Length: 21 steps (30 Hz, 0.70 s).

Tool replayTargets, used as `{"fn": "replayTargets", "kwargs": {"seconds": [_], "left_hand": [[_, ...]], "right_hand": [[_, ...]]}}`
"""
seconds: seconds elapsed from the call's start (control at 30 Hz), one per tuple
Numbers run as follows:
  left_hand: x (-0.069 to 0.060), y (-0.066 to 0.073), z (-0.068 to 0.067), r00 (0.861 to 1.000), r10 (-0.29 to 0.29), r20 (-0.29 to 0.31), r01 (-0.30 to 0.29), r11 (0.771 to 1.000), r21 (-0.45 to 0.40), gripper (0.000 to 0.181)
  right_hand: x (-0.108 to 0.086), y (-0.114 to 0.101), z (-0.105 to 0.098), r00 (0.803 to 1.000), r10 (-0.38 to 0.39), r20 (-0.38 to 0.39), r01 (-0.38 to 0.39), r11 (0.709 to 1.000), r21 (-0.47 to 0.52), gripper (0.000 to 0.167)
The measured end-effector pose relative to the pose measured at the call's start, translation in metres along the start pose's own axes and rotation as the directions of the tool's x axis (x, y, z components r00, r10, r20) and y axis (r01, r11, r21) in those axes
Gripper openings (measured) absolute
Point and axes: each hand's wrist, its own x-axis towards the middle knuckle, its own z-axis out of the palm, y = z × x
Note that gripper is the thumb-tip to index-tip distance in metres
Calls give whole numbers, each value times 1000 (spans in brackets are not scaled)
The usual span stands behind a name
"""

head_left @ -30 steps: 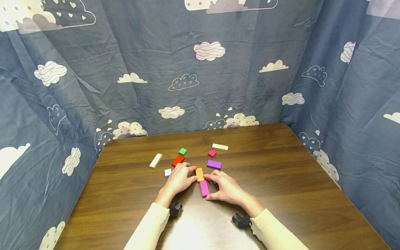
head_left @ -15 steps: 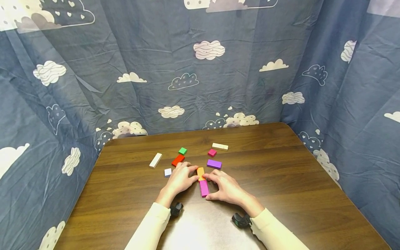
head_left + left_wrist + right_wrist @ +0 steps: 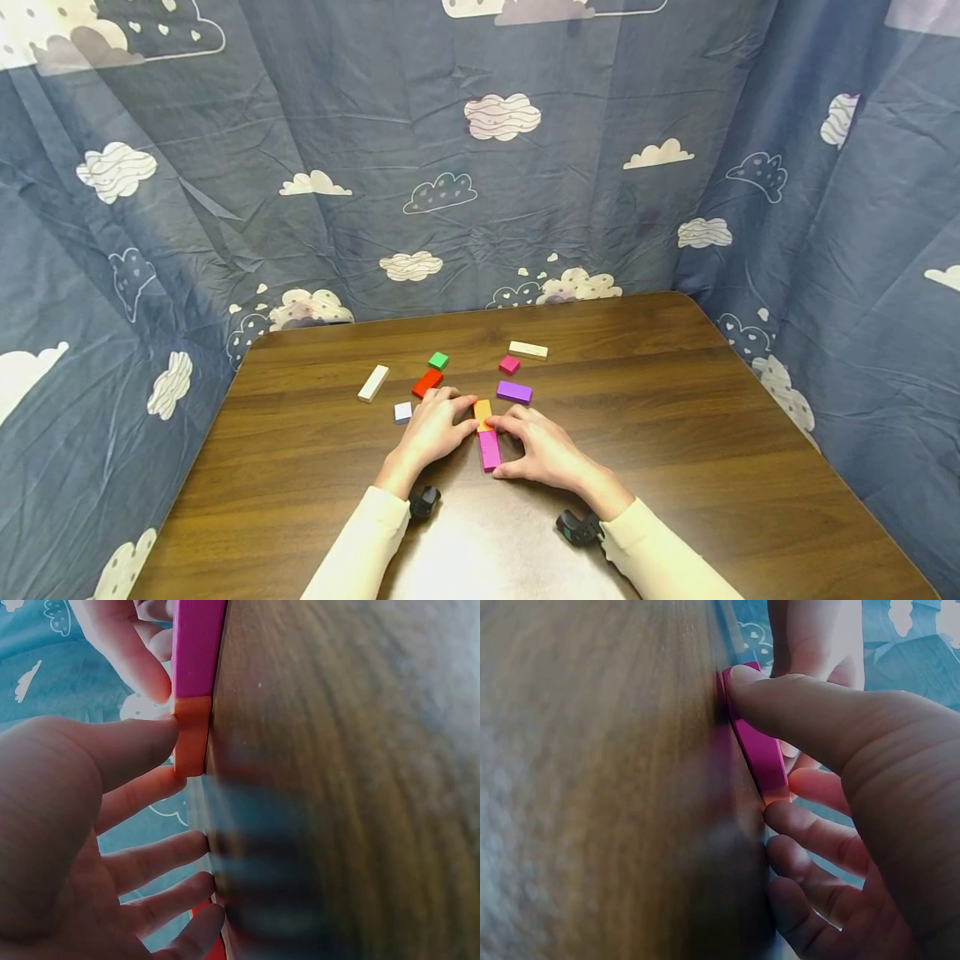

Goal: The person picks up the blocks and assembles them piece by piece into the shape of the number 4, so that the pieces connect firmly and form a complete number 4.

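Table (image 3: 675, 400), wood-grain, near edge cut off; well short of far edge, left hand (image 3: 433, 427) pinches partly hidden orange block (image 3: 482, 409), right hand (image 3: 546, 450) grips abutting smooth magenta cuboid (image 3: 489, 450) lengthwise.

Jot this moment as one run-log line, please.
left hand: touches orange block | right hand: touches magenta block | layout: end to end

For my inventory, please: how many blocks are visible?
9: orange block, magenta block between left hand and right hand; purple block, crimson block, cream block beyond the right; red block, green block, white block, pale square near the left. Hands may hide more.
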Motion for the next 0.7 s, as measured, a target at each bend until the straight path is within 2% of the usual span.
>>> {"fn": "replayTargets", "kwargs": {"seconds": [0.7], "left_hand": [[-1,0,2,1000,-14,-14,14,1000,-5,43]], "right_hand": [[1,2,-1,1000,-9,2,9,1000,5,73]]}}
